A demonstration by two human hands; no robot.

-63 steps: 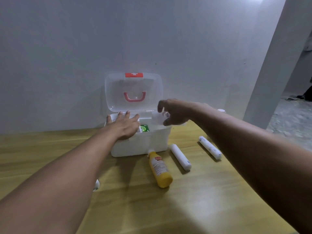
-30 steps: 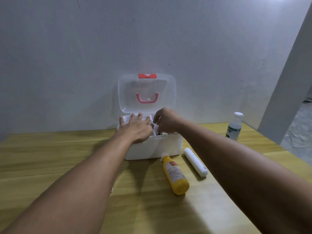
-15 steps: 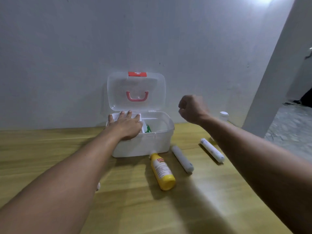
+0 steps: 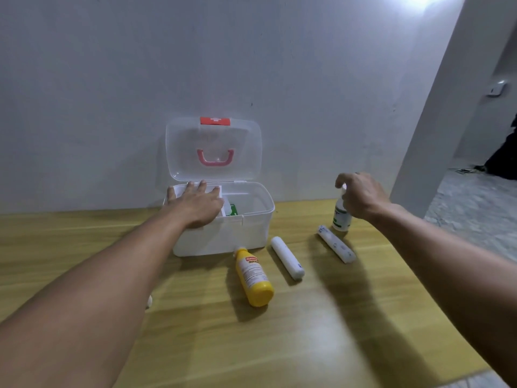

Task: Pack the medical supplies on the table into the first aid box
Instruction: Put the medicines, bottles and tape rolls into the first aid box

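Observation:
The white first aid box [image 4: 223, 236] stands at the wall with its clear lid [image 4: 214, 149] upright. My left hand [image 4: 197, 204] lies flat, fingers spread, on the white tray in the box's left half. A green packet [image 4: 232, 210] shows inside. My right hand [image 4: 362, 196] hovers with curled fingers over the top of a small clear bottle [image 4: 342, 218] that stands upright on the table; its cap is partly hidden. In front of the box lie a yellow bottle [image 4: 253, 275], a white roll [image 4: 288, 257] and a wrapped roll [image 4: 335, 247].
The wooden table [image 4: 307, 331] meets a grey wall behind the box. A small white object [image 4: 149, 301] peeks out from under my left forearm. A pillar [image 4: 436, 135] rises at the right, past the table's edge.
My right hand left the box, swung right and came down over the clear bottle. My left hand has stayed on the tray.

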